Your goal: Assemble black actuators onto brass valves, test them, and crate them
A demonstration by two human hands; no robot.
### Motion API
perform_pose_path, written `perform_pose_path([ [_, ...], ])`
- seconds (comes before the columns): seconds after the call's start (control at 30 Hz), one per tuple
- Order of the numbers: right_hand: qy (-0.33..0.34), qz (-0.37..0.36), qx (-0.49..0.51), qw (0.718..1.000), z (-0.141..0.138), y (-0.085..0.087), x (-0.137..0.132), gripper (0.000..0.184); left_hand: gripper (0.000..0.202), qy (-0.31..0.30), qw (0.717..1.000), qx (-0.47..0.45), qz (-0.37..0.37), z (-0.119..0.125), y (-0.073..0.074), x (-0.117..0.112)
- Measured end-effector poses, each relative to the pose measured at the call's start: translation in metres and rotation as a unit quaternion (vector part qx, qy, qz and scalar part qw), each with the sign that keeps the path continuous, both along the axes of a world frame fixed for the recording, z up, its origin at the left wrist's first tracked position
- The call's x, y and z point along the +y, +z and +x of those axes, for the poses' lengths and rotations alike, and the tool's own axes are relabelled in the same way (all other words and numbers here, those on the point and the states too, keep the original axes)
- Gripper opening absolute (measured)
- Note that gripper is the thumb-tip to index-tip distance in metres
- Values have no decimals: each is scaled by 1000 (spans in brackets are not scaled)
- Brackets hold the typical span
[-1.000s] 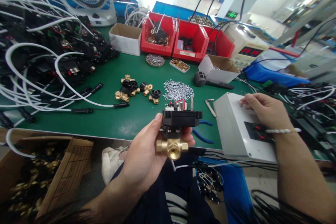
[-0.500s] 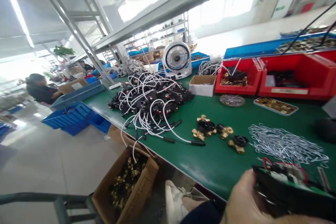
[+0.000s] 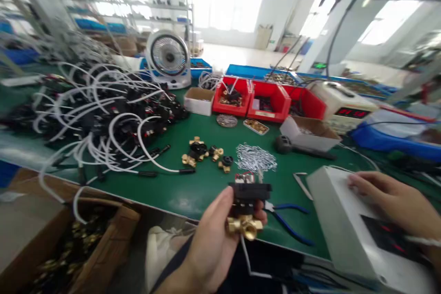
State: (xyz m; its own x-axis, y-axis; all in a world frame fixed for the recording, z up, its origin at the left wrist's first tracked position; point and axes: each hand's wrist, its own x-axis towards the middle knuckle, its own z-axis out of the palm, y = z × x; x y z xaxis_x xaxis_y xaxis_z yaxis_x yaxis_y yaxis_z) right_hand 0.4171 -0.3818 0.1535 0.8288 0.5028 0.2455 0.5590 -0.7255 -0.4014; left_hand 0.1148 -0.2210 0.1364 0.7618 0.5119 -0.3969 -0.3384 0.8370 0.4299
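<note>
Green table (image 3: 193, 193): cluttered along its whole length. Far left, a large heap of black units with white cables (image 3: 103, 115). At the right edge stands a white control box (image 3: 347, 220) with red displays. The right hand (image 3: 392, 202) lies flat on its top, fingers loose, gripping nothing.

Behind: desk fan (image 3: 168, 57), red bins (image 3: 268, 101).

Mid-table: heap of wire clips (image 3: 255, 158), loose brass fittings (image 3: 203, 152), blue-handled pliers (image 3: 289, 223).

The left hand (image 3: 213, 243) is clamped around a valve unit (image 3: 246, 206), black housing above and brass body below. It is held over the near table edge, and a thin lead hangs beneath.

Judgement: the unit is presented for checking at the box. Further handling calls for a firm grip on the brass body, with the lead kept clear.
</note>
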Motion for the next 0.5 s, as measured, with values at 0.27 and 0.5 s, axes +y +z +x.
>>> perform_pose_path([
  [0.27, -43, 33, 104, 993, -14, 7, 10, 58, 33, -31, 999, 22, 39, -7, 4, 4],
  [0.5, -43, 53, 120, 990, -15, 6, 9, 55, 38, -39, 995, -27, 91, -11, 1, 4],
])
